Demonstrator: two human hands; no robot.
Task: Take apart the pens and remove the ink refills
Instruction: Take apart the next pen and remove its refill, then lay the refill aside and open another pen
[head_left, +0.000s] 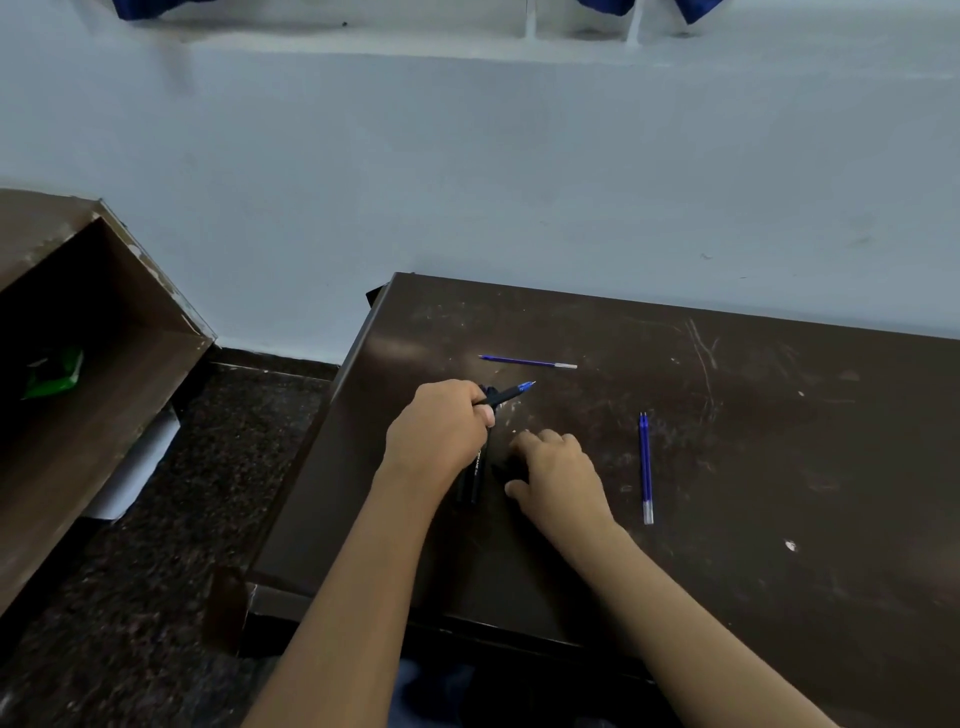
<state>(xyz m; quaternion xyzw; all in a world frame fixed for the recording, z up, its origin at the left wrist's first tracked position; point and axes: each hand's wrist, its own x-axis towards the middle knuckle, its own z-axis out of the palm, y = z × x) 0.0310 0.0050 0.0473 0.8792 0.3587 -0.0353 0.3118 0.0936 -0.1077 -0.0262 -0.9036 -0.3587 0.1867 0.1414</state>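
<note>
Left hand (441, 426) grips a black pen (503, 397) over the dark worktop (779, 467).
Its fingers are curled tight round the pen, and the pen's blue tip pokes out and points up and to the right. More black pen bodies (474, 480) lie on the worktop just under that hand, near the left edge. The right hand (561, 478) rests on the worktop just beside them with bent fingers; I cannot tell if it holds anything. One thin blue refill (527, 361) lies flat a little past the pen tip, with a clear end on the right. Two more blue refills (645, 467) lie side by side, to the right of the right hand, clear ends toward the person.
</note>
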